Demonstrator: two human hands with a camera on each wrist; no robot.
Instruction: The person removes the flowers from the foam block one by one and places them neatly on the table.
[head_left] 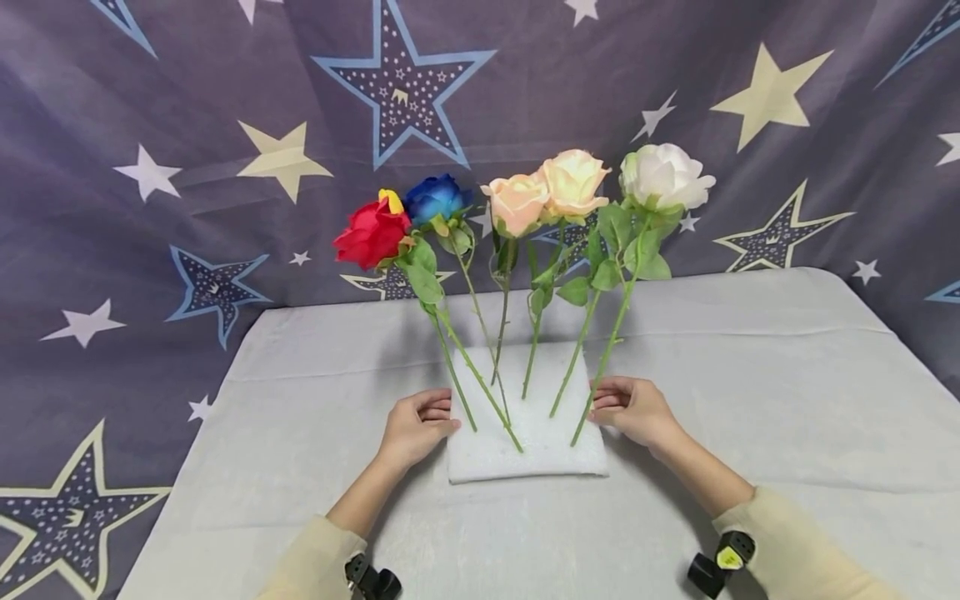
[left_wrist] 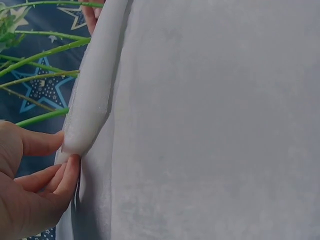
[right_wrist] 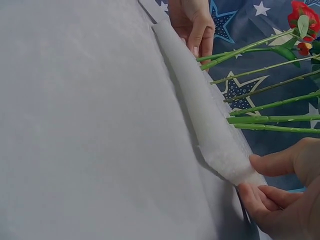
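Observation:
A white foam block (head_left: 525,465) lies on the table with several long-stemmed artificial roses standing in it. Their heads are a red rose (head_left: 372,235), a blue rose (head_left: 437,200), a peach rose (head_left: 516,204), a cream rose (head_left: 573,185) and a white rose (head_left: 666,177). Behind the red one a yellow bloom (head_left: 390,200) is mostly hidden. My left hand (head_left: 412,429) holds the block's left edge, thumb on top and fingers low at the side. At the opposite edge my right hand (head_left: 637,410) grips the foam the same way, as the right wrist view shows.
A pale grey cloth (head_left: 300,450) covers the table. Behind it hangs a dark curtain (head_left: 540,92) printed with stars, close to the rose heads. Leaves and stems lean over the block, the outer ones slanting outward. Both wrists carry small black cameras (head_left: 372,578).

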